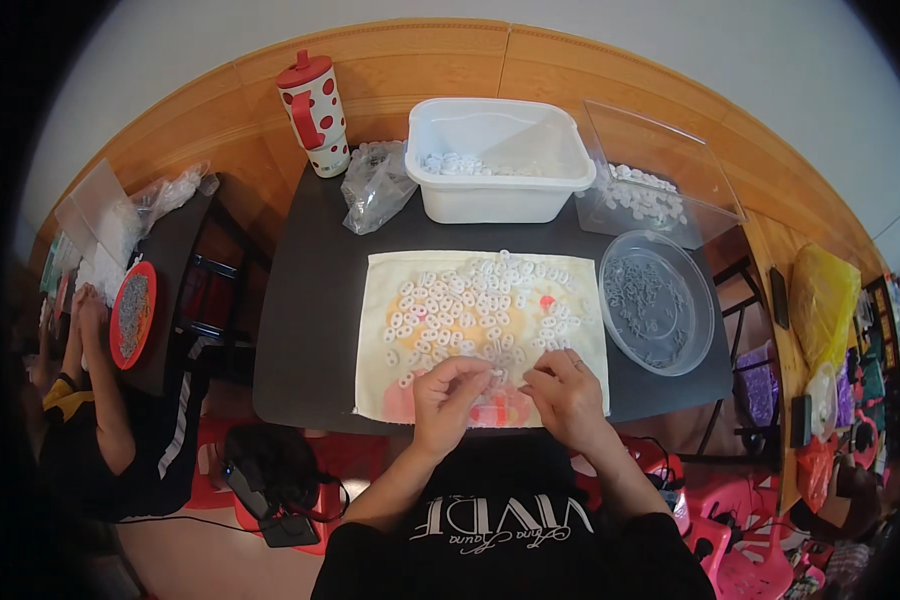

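Over the near edge of a cream cloth (378, 300), my left hand (444, 402) pinches a small white piece (497, 373) between thumb and fingertips. Close beside it on the right, my right hand (570, 398) has its fingers pressed together; whatever is in them is too small to make out. Many white oval pieces with two holes (460, 300) are spread over the cloth, loosely scattered at the right and denser in the middle. Small grey parts lie in a round clear tray (705, 325) right of the cloth.
Behind the cloth stand a white tub (500, 200) with white pieces inside, a clear plastic bag (375, 195) and a spotted tumbler (318, 120). A clear box (660, 222) holds more white pieces. At the left table, another person's hands (88, 305) are beside a red tray (148, 278).
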The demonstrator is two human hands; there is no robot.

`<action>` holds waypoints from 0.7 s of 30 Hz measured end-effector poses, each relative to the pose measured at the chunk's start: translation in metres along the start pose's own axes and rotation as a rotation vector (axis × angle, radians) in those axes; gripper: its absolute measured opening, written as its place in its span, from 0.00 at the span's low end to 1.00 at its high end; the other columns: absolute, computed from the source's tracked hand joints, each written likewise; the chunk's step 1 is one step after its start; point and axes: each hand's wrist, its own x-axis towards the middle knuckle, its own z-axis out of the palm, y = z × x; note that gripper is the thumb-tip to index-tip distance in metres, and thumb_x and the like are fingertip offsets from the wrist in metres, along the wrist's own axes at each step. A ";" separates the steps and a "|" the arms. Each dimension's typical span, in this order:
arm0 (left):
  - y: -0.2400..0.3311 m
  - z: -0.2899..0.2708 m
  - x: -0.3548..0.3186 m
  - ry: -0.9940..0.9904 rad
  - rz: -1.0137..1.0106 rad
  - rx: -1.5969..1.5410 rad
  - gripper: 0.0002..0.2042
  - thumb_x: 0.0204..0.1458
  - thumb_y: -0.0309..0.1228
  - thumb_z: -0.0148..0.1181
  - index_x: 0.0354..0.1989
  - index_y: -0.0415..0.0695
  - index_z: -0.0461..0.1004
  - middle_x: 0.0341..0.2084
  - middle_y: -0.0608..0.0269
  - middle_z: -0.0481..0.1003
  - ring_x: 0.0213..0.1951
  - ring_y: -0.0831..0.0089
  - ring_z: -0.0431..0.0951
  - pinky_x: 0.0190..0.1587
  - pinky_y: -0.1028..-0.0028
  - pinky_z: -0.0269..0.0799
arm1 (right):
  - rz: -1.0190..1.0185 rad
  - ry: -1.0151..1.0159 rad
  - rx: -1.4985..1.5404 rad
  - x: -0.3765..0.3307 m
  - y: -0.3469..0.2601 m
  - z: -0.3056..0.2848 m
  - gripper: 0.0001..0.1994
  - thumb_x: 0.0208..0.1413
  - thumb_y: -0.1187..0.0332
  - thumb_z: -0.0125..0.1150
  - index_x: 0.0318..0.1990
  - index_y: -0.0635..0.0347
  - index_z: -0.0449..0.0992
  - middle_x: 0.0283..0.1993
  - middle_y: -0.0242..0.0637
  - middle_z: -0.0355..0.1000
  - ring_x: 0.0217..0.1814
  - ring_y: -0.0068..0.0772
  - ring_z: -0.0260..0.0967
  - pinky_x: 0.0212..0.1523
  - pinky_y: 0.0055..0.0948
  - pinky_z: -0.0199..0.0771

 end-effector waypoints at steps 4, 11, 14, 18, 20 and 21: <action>0.005 0.004 0.004 -0.050 0.136 0.105 0.05 0.57 0.17 0.60 0.40 0.34 0.77 0.35 0.62 0.77 0.37 0.78 0.75 0.42 0.79 0.70 | -0.010 0.027 0.130 -0.006 0.007 0.001 0.08 0.44 0.79 0.69 0.34 0.64 0.78 0.34 0.41 0.72 0.35 0.44 0.71 0.36 0.35 0.71; 0.017 0.016 0.002 -0.073 0.083 0.112 0.12 0.56 0.16 0.59 0.49 0.35 0.78 0.37 0.63 0.76 0.39 0.79 0.74 0.43 0.80 0.69 | 0.200 0.070 0.386 -0.013 0.012 0.001 0.06 0.50 0.80 0.67 0.36 0.65 0.78 0.33 0.38 0.74 0.33 0.35 0.72 0.34 0.29 0.71; 0.017 0.017 0.000 -0.128 0.081 0.114 0.14 0.55 0.14 0.59 0.51 0.35 0.78 0.37 0.64 0.76 0.39 0.79 0.74 0.43 0.81 0.69 | 0.439 0.131 0.808 -0.009 0.006 -0.006 0.07 0.54 0.82 0.64 0.40 0.67 0.79 0.36 0.34 0.75 0.36 0.22 0.72 0.37 0.21 0.71; 0.018 0.023 -0.003 -0.188 0.092 0.062 0.16 0.57 0.13 0.55 0.53 0.36 0.76 0.37 0.63 0.74 0.36 0.81 0.76 0.34 0.81 0.71 | 0.506 0.217 1.124 0.002 0.000 -0.009 0.07 0.57 0.84 0.60 0.41 0.69 0.79 0.39 0.31 0.75 0.39 0.18 0.71 0.42 0.17 0.70; 0.017 0.026 -0.004 -0.187 0.081 0.037 0.17 0.56 0.12 0.54 0.53 0.37 0.75 0.37 0.63 0.74 0.36 0.81 0.76 0.33 0.82 0.70 | 0.500 0.206 1.138 0.004 -0.003 -0.008 0.07 0.57 0.84 0.60 0.42 0.69 0.79 0.38 0.31 0.75 0.39 0.18 0.71 0.42 0.17 0.70; 0.016 0.027 -0.005 -0.188 0.066 0.010 0.17 0.56 0.12 0.54 0.54 0.37 0.75 0.38 0.63 0.73 0.35 0.81 0.76 0.32 0.82 0.70 | 0.501 0.196 1.150 0.004 -0.005 -0.008 0.07 0.58 0.84 0.60 0.42 0.69 0.79 0.38 0.31 0.75 0.39 0.18 0.71 0.42 0.18 0.70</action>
